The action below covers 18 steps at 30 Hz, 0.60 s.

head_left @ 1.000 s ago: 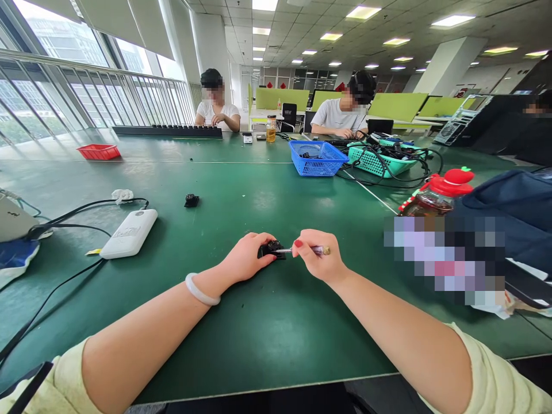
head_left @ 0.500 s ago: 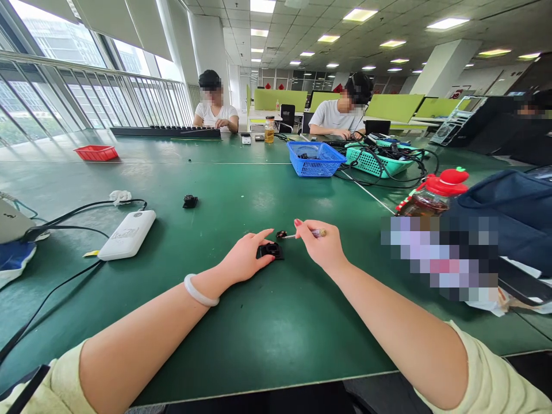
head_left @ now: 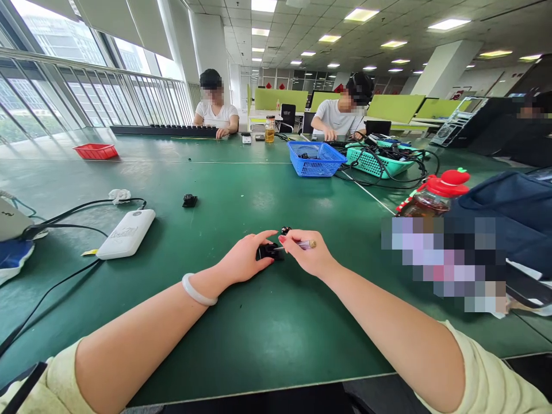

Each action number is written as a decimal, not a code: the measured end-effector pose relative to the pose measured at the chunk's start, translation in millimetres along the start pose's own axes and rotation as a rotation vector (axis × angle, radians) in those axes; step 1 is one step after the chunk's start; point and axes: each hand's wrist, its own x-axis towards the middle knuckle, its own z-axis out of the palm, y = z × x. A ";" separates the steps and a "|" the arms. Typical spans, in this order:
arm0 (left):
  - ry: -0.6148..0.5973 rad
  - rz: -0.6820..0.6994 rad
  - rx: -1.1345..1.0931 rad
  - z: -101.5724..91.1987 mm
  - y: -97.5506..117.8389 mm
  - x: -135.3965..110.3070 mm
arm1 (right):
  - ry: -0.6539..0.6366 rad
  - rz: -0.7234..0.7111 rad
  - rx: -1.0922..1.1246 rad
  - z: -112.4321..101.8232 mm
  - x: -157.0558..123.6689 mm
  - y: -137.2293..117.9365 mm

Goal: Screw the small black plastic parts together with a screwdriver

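My left fingers (head_left: 262, 236) pinch a little black part (head_left: 269, 252) on the table (head_left: 259, 322). My right fingers (head_left: 291, 240) pinch a thin tool (head_left: 304, 245), its tip at the part, just left of them.

Left grip (head_left: 245, 260) pinching black part (head_left: 269, 251) on green worktop (head_left: 259, 322), right grip (head_left: 308, 257) holding screwdriver (head_left: 302, 245) with tip at part, small black bit (head_left: 285, 230) just beyond, power bank (head_left: 126, 233) left, blue basket (head_left: 317, 158) far

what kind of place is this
Likely an open-plan office used for electronics assembly: a long green work table, green desk partitions, and the right hand holding a screwdriver to a black part.
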 end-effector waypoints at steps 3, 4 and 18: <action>0.000 -0.001 0.005 0.6 -1.2 0.4 | 0.077 0.008 0.023 0.4 1.0 0.4; 0.000 -0.004 0.008 0.5 -1.0 0.3 | 0.117 0.012 0.048 -1.4 1.0 -0.5; 0.026 -0.050 0.037 -0.6 -1.6 0.0 | 0.127 0.082 0.096 -0.1 3.9 -4.2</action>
